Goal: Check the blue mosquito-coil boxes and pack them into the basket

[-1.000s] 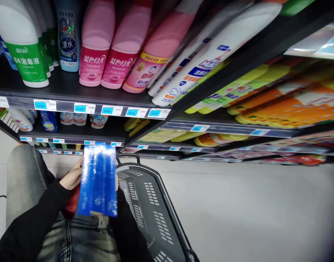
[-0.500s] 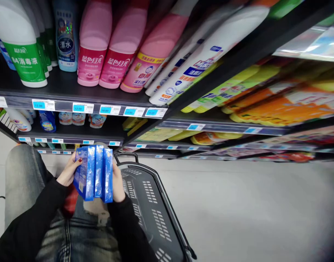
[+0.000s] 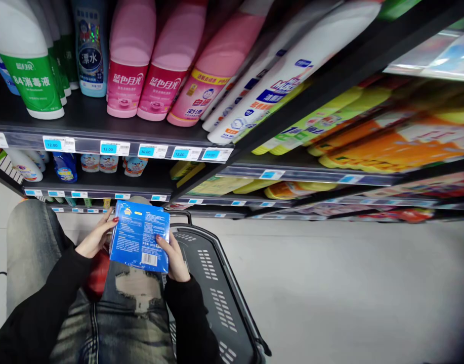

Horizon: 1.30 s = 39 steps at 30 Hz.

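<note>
Above my lap I hold blue boxes [image 3: 135, 237], stacked so that only the top one shows clearly. Its printed back, with white text and a barcode, faces up at me. My left hand [image 3: 97, 235] grips the left edge, thumb along the side and the other fingers hidden below. On the right side, my right hand [image 3: 174, 255] is closed round the edge with its thumb on the printed face. A black shopping basket [image 3: 209, 288] stands on the floor just to the right of my right arm.
A shelf [image 3: 83, 126] ahead holds a green-labelled white bottle [image 3: 34, 81], pink bottles [image 3: 125, 71] and white bottles [image 3: 250, 101]. Yellow and orange packs fill the shelves at right. Grey floor [image 3: 330, 288] lies right of the basket.
My hands have turned the blue boxes: three narrow edges showed before, and now a broad printed back faces me. My right hand has moved slightly right, its thumb now on the face.
</note>
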Each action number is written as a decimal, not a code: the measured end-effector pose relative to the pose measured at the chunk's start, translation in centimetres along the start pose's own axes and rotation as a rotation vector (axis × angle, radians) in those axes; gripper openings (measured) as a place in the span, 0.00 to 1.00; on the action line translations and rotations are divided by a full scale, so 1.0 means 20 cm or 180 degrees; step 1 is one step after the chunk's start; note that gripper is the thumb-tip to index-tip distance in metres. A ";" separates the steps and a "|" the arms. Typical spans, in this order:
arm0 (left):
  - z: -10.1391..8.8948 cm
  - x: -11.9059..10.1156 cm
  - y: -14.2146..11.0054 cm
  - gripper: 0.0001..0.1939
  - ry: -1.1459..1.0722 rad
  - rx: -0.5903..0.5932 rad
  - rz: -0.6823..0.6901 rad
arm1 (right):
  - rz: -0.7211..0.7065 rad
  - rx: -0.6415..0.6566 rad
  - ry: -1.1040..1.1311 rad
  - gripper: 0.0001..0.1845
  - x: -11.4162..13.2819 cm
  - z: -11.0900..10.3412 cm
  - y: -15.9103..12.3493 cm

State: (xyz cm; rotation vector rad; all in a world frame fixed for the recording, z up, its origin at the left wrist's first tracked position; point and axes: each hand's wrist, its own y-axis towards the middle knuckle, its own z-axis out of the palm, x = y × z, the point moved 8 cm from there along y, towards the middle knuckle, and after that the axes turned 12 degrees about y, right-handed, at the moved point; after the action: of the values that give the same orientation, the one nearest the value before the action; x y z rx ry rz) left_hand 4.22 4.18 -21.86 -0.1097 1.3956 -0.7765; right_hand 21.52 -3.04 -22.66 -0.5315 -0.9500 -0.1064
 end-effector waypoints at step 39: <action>0.02 0.15 0.09 0.20 -0.0743 0.0025 -0.0285 | -0.0987 -0.0378 0.0456 0.25 0.32 -0.24 -0.01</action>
State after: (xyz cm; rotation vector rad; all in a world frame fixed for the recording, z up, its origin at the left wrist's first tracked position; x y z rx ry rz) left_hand 5.23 3.78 -25.14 -0.2503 1.1723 -0.8161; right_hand 28.80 -4.66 -19.68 -0.4756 -0.8836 -0.4764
